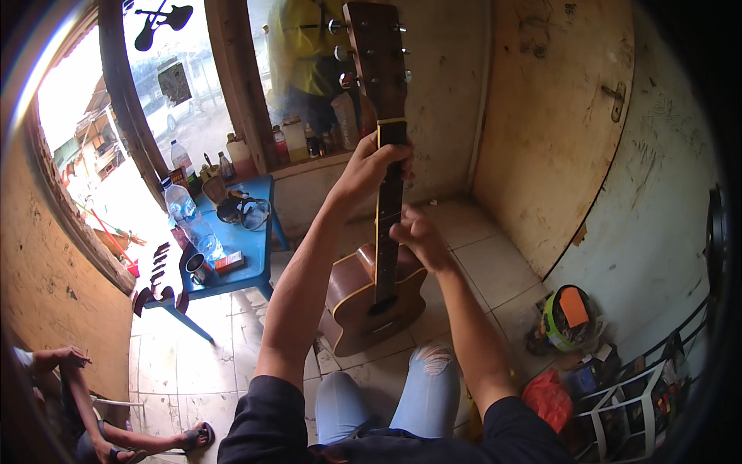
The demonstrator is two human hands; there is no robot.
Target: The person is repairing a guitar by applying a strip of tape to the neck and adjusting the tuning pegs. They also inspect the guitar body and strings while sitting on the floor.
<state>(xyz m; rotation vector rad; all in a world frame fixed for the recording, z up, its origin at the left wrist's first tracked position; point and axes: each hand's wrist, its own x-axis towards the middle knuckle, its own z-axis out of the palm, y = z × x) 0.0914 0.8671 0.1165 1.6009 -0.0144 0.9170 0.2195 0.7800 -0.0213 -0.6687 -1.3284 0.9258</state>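
An acoustic guitar (363, 325) with a brown body stands upright in front of me, headstock up and body low over the tiled floor. My left hand (375, 166) is wrapped round its neck just below the headstock. Lower down, my right hand (420, 236) is closed at the right edge of the neck, fingers curled and partly hidden. Silver tuning pegs (342, 52) stick out on both sides of the headstock. I cannot make out any strings on the dark fretboard.
A blue table (243, 274) at left carries a plastic bottle (185, 209), a metal mug (199, 268) and a small box (229, 261). Bottles line the window ledge. Another person's legs (162, 441) show at lower left. A green bucket (555, 329) and white rack (622, 410) stand at right.
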